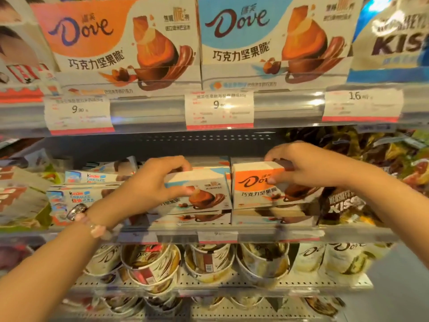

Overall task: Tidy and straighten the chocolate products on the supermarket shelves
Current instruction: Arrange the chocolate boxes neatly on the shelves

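Supermarket aisle, metal shelving with clear plastic price rails. Four shelf levels visible.

Top shelf [148, 117]: two big Dove boxes face-out, one orange Dove box [116, 43] on the left, one blue Dove box [274, 40] on the right, touching side by side. A Hershey's Kisses bag [394, 38] sits right of them, Kinder packs [21, 54] at far left. Three price tags on the rail: left tag [79, 112], middle tag [219, 110], right tag [362, 102].

Middle shelf [255, 235]: two stacks of small Dove boxes, just beside each other. Left hand [153, 184] grips the top blue small box [204, 189] of the left stack, thumb low on the front face, fingers [178, 165] curled over the top edge. Right hand [304, 166] grips the top orange small box [257, 182] of the right stack, fingers curled round its upper right corner, thumb on the front. Both boxes rest on boxes under them; how many lie below is unclear, at least one each. Kinder Chocolate boxes [92, 194] stacked to the left, at least two. A dark Kisses bag [343, 205] to the right, mixed wrapped sweets [383, 154] behind it.

Left wrist wears a bead bracelet [99, 228] and a watch [76, 211].

Third shelf [209, 284]: Dove tubs [151, 261] in a row, about six, blurred. Bottom shelf: more tubs, too blurred to count.
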Motion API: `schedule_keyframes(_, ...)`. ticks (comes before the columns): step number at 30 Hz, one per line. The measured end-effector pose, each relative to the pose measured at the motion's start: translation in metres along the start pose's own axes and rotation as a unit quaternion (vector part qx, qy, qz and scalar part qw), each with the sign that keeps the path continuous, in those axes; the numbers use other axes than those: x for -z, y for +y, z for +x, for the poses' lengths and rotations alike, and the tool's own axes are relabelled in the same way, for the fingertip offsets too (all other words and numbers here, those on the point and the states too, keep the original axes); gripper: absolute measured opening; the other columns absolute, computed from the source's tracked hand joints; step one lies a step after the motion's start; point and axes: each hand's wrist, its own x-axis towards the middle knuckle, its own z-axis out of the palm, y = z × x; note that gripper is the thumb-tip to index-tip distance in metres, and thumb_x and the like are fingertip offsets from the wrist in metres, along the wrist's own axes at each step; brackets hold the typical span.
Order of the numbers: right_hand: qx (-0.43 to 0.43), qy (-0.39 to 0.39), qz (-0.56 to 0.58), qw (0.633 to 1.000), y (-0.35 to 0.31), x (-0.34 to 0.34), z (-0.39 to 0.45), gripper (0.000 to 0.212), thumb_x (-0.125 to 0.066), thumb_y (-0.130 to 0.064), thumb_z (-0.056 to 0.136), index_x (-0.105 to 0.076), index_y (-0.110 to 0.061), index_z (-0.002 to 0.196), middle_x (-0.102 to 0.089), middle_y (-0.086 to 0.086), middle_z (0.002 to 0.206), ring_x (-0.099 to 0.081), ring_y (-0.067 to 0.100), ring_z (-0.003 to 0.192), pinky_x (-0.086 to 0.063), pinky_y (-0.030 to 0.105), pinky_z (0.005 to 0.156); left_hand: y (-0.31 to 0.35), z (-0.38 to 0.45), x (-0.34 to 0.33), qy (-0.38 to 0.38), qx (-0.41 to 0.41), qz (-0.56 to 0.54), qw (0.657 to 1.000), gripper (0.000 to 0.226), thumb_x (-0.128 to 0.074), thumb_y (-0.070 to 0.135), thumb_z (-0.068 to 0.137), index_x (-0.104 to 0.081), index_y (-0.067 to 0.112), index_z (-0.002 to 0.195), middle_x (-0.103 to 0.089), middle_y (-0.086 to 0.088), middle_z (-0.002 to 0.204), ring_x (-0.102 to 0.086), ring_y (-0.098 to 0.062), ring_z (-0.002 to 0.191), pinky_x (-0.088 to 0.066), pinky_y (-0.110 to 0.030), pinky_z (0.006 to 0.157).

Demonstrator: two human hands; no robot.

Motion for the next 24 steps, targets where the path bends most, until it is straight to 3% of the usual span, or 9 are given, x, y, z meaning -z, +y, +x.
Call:
schedule_keyframes(3, 0.004, -0.018, 0.038, 0.999, -0.008, 0.015, -0.002, 0.023, -0.065, -0.036, 0.084, -0.067, -0.031, 0.106, -0.07, -0.011, 0.096, -0.064, 0.009, 0.088, -0.052, 0.042, 0.08, 0.01, -0.007, 0.018, 0.027, -0.004, -0.011, 1.0, 0.03, -0.063, 0.048, 0.072, -0.058, 0.028, 0.095, -0.062, 0.022, 0.095, -0.058, 0.005, 0.094, -0.05, -0.015, 0.066)
schedule_keyframes(11, 0.022, 0.033, -0.008, 0.999, -0.034, 0.003, 0.029, 0.035, -0.066, -0.038, 0.083, -0.062, -0.029, 0.117, -0.063, -0.016, 0.109, -0.055, 0.004, 0.098, -0.049, 0.034, 0.087, 0.015, -0.019, 0.047, -0.02, -0.013, 0.034, 0.999, 0.029, -0.067, 0.047, 0.072, -0.062, 0.031, 0.095, -0.068, 0.014, 0.087, -0.064, -0.005, 0.08, -0.053, -0.03, 0.064)
schedule_keyframes(15, 0.044, 0.044, -0.001, 0.998, -0.053, -0.011, 0.053, 0.028, -0.065, -0.036, 0.081, -0.065, -0.028, 0.108, -0.066, -0.012, 0.096, -0.058, 0.006, 0.088, -0.051, 0.035, 0.079, 0.01, -0.028, 0.057, -0.029, 0.002, 0.023, 0.999, 0.027, -0.07, 0.051, 0.066, -0.063, 0.035, 0.088, -0.067, 0.016, 0.076, -0.063, -0.006, 0.069, -0.05, -0.029, 0.057)
schedule_keyframes(20, 0.09, 0.025, 0.039, 0.995, -0.085, -0.026, 0.086, 0.017, -0.066, -0.035, 0.081, -0.069, -0.023, 0.093, -0.067, -0.007, 0.077, -0.06, 0.007, 0.067, -0.046, 0.03, 0.06, 0.006, -0.037, 0.06, -0.105, 0.013, 0.025, 0.994, 0.037, -0.069, 0.057, 0.064, -0.066, 0.034, 0.093, -0.069, 0.016, 0.086, -0.065, -0.003, 0.077, -0.053, -0.028, 0.063)
schedule_keyframes(24, 0.119, 0.005, 0.051, 0.992, -0.099, -0.032, 0.103, 0.026, -0.067, -0.033, 0.083, -0.067, -0.02, 0.106, -0.069, -0.007, 0.096, -0.061, 0.006, 0.078, -0.049, 0.026, 0.069, 0.003, -0.041, 0.058, -0.127, 0.002, 0.032, 0.991, 0.031, -0.075, 0.044, 0.069, -0.067, 0.026, 0.093, -0.067, 0.014, 0.083, -0.063, -0.004, 0.076, -0.051, -0.025, 0.063)
